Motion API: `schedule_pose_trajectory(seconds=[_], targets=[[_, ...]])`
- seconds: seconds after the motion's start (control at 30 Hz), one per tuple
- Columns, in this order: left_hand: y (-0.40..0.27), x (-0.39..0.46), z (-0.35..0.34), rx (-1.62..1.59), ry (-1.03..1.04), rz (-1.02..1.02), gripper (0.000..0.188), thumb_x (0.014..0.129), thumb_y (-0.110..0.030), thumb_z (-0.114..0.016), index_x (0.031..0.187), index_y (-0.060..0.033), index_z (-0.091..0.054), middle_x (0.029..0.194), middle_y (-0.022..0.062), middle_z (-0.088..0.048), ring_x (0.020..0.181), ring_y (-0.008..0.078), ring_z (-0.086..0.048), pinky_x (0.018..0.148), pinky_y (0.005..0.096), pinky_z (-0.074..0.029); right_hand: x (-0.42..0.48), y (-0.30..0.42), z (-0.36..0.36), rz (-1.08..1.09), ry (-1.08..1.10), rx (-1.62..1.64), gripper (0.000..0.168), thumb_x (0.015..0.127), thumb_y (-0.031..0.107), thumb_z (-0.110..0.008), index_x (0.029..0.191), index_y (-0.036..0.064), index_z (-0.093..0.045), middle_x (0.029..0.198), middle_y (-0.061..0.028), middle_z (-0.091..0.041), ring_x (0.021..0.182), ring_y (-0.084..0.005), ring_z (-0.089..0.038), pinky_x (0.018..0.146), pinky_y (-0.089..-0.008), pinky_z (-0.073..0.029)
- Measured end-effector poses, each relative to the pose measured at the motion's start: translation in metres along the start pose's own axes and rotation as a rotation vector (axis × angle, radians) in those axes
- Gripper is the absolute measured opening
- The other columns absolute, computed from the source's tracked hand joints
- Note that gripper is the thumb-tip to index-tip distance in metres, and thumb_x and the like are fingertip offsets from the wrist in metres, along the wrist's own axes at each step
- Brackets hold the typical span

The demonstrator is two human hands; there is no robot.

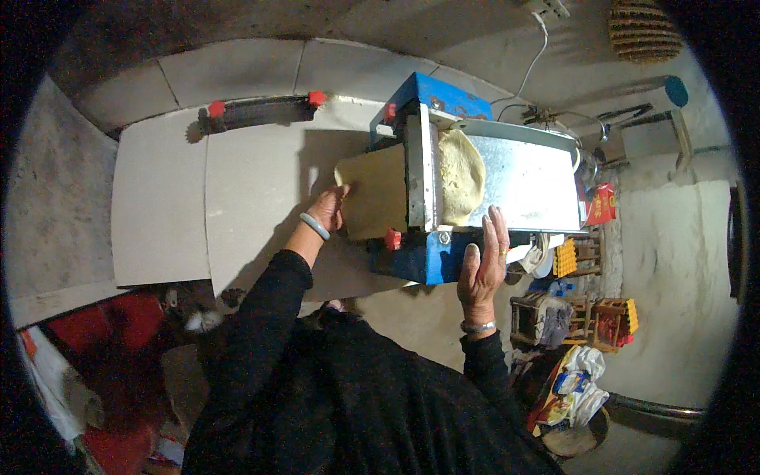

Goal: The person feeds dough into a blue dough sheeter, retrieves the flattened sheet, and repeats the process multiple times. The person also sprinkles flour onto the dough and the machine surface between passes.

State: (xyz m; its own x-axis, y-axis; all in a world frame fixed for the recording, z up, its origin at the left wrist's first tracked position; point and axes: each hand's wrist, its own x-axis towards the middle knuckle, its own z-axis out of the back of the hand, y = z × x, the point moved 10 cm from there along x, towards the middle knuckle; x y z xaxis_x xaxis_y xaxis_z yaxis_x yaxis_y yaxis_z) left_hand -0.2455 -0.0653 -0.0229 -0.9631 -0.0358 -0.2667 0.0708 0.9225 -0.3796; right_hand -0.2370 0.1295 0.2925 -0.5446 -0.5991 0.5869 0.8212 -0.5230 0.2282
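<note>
A blue dough sheeting machine (442,255) with red knobs stands across the work surface. Thick yellowish dough (460,178) lies against its roller, at the near end of the sloping metal feed tray (522,178). From the machine's left side comes a flat dough sheet (374,193). My left hand (332,208), with a pale bangle at the wrist, holds the sheet's left edge between thumb and fingers. Beside the tray's lower edge, my right hand (487,261) is raised with fingers extended and holds nothing; it wears a ring and a metal band at the wrist.
Pale boards (255,214) cover the surface left of the machine. A dark roller part with red knobs (261,114) lies along the wall. Cables (537,65) hang above the tray. At the right are wooden stools (608,320), yellow egg trays (566,259) and plastic bags (585,374).
</note>
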Motion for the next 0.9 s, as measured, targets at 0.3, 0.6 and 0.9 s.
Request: schedule_pose_trajectory(seconds=[0.3, 0.6, 0.9], targets=[[-0.020, -0.016, 0.000, 0.067, -0.105, 0.004, 0.041, 0.090, -0.026, -0.061, 0.124, -0.0053, -0.051, 0.119, 0.0102, -0.058, 0.109, 0.0263, -0.057, 0.092, 0.0453, -0.048, -0.003, -0.002, 0.002, -0.013, -0.018, -0.040, 0.039, 0.095, 0.021, -0.041, 0.127, -0.001, -0.049, 0.135, -0.0202, -0.046, 0.127, -0.0354, -0.042, 0.105, -0.0429, -0.033], [-0.036, -0.027, -0.013, 0.020, 0.053, -0.003, 0.035, 0.093, -0.022, -0.055, 0.123, -0.0036, -0.051, 0.119, 0.0091, -0.057, 0.109, 0.0239, -0.057, 0.092, 0.0439, -0.047, -0.005, -0.003, 0.002, -0.015, -0.051, -0.013, 0.038, 0.095, 0.017, -0.041, 0.126, -0.002, -0.050, 0.133, -0.0207, -0.048, 0.126, -0.0348, -0.043, 0.105, -0.0426, -0.033], [-0.063, -0.043, -0.005, 0.062, 0.051, 0.002, 0.036, 0.094, -0.023, -0.053, 0.124, -0.0038, -0.050, 0.118, 0.0089, -0.058, 0.106, 0.0235, -0.059, 0.090, 0.0420, -0.049, -0.005, 0.000, 0.004, -0.030, -0.054, -0.001, 0.038, 0.094, 0.016, -0.042, 0.126, -0.002, -0.050, 0.133, -0.0198, -0.047, 0.126, -0.0336, -0.043, 0.105, -0.0417, -0.033]])
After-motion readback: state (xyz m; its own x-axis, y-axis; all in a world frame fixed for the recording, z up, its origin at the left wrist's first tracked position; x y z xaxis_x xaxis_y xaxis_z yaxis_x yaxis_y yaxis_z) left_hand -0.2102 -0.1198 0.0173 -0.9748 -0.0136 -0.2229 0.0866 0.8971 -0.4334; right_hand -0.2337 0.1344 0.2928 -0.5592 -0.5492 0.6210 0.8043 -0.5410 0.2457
